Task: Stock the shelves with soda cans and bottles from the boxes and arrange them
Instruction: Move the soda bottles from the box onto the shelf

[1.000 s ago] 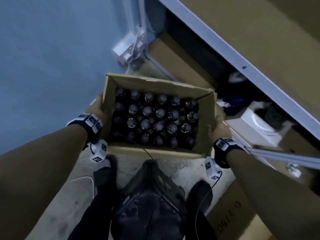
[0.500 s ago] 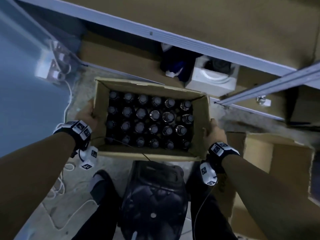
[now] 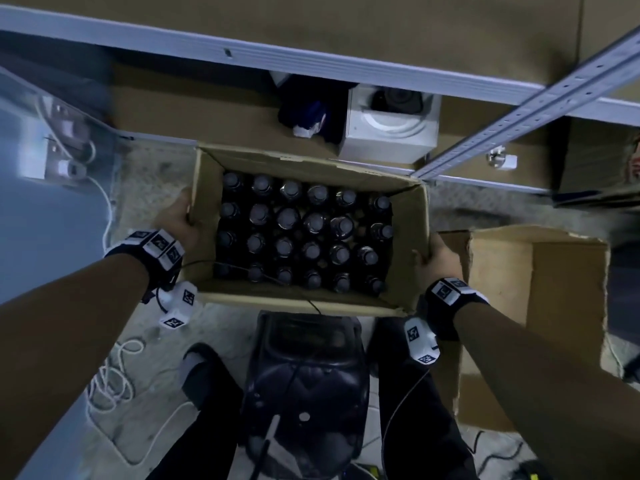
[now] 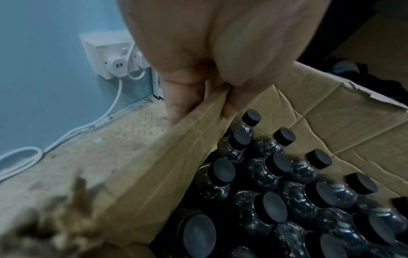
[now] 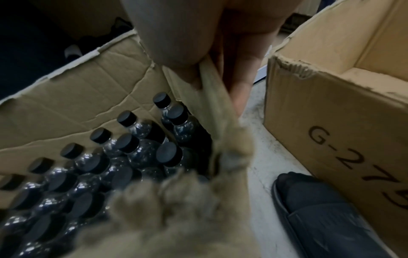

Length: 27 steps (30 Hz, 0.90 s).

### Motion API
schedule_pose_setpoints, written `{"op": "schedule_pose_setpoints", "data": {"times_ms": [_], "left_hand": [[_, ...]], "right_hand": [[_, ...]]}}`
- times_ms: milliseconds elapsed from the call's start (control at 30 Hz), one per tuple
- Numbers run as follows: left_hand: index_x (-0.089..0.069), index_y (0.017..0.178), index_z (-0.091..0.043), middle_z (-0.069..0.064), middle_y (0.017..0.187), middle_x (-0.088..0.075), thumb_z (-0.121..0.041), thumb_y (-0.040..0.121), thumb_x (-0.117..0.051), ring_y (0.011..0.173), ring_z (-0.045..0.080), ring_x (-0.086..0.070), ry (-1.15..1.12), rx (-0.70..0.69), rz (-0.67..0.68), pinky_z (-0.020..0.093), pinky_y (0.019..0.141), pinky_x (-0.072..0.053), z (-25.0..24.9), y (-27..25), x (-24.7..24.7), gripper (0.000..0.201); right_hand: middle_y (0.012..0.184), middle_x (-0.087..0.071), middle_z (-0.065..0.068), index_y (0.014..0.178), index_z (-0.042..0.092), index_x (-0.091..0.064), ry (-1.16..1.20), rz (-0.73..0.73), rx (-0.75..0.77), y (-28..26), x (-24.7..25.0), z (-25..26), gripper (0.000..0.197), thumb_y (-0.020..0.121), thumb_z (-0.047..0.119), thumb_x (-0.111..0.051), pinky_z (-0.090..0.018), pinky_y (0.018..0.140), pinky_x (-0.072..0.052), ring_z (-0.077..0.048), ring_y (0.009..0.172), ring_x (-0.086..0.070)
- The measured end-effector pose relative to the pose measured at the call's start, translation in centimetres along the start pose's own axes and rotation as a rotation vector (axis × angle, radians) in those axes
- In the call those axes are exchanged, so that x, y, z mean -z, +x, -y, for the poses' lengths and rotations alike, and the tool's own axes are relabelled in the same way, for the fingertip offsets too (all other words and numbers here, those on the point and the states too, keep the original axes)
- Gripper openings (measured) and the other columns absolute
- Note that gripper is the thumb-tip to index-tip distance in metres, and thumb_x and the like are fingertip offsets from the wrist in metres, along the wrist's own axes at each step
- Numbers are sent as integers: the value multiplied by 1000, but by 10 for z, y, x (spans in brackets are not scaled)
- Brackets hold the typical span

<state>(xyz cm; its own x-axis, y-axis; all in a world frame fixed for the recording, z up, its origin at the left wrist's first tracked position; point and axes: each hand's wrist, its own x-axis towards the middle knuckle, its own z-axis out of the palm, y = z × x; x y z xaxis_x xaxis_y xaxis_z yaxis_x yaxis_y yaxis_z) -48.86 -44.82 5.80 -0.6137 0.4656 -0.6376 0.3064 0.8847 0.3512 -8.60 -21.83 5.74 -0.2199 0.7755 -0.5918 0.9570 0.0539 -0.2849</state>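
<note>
An open cardboard box [image 3: 408,244] is held above the floor in front of me, packed with several dark bottles [image 3: 301,237] with black caps, standing upright in rows. My left hand [image 3: 180,220] grips the box's left wall, thumb inside and fingers outside, as the left wrist view shows [image 4: 198,97]. My right hand [image 3: 438,258] grips the right wall [image 5: 212,83] the same way. The bottles [image 4: 276,183] [image 5: 132,148] fill the box. A metal shelf rail [image 3: 311,60] crosses just beyond the box.
A second open cardboard box [image 3: 540,306] marked "G-275" [image 5: 331,131] stands on the floor at my right. A white box [image 3: 388,133] and dark cloth [image 3: 308,105] lie under the shelf. A wall socket [image 3: 52,154] with white cables is at the left. My slippered foot [image 5: 320,209] is below.
My view has swung right and squared up to the shelf. The box of bottles stays held in both hands, now nearer the shelf's lower rail with the second box at its right.
</note>
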Motion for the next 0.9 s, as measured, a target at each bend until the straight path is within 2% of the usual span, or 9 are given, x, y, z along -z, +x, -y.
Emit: {"op": "schedule_pose_setpoints", "data": {"times_ms": [100,200,233,300,400,467,567,733,900], "left_hand": [[-29,156,-25,21,126,-62,0,97,-51,105,38,-59,-7,-4,4,35,83,-45,-7,-2,-9,68],[-25,158,-23,8,123,-55,7,98,-42,98,24,-48,-33,46,51,16,65,-46,-20,-9,-6,69],[-25,158,-22,10,124,-53,7,99,-40,99,22,-45,-39,55,58,16,66,-45,-23,-12,-4,67],[-28,156,-20,19,134,-55,-1,101,-44,104,29,-52,-22,72,32,34,85,-46,-30,-17,-1,61],[-34,151,-13,26,140,-52,-27,103,-52,117,43,-56,19,150,60,48,96,-48,-44,-35,9,53],[-45,140,-10,22,133,-58,-37,102,-54,111,40,-60,-17,171,47,43,90,-49,-57,-49,13,48],[-52,136,-3,21,130,-60,-18,99,-58,114,42,-58,43,124,56,39,89,-45,-76,-74,23,39],[-49,145,-20,18,140,-56,-31,95,-62,122,40,-56,227,24,114,46,101,-48,-95,-120,59,54],[-58,138,-26,12,138,-60,-33,94,-62,116,32,-61,189,39,165,28,89,-45,-120,-145,90,44]], "right_hand": [[101,-70,-20,113,13,-53,-40,-5,-1,1,8,-8,18,98,21,-59,-38,68,-48,-43,86,-65],[99,-70,-20,112,15,-48,-47,38,-23,0,10,-4,19,99,25,-58,-38,66,-47,-42,83,-65],[99,-70,-18,113,18,-48,-42,64,-37,0,11,0,20,99,27,-59,-40,68,-50,-40,82,-65],[100,-71,-14,118,23,-49,-25,111,-80,-1,18,9,25,98,27,-62,-42,73,-56,-34,80,-63],[110,-70,-10,133,28,-46,10,127,-97,-4,40,24,39,97,27,-63,-38,79,-54,-33,89,-63],[121,-68,-10,139,27,-41,1,99,-24,-7,59,32,50,95,33,-64,-37,84,-52,-35,103,-65],[129,-66,-12,148,29,-34,-77,117,67,-9,89,42,63,94,42,-63,-41,93,-53,-36,113,-64],[137,-61,-14,156,30,-28,-199,229,119,-14,141,67,68,97,45,-60,-41,99,-50,-36,122,-60],[142,-58,-14,158,23,-26,-293,335,244,-25,165,93,72,98,48,-57,-40,99,-49,-35,125,-58]]}}
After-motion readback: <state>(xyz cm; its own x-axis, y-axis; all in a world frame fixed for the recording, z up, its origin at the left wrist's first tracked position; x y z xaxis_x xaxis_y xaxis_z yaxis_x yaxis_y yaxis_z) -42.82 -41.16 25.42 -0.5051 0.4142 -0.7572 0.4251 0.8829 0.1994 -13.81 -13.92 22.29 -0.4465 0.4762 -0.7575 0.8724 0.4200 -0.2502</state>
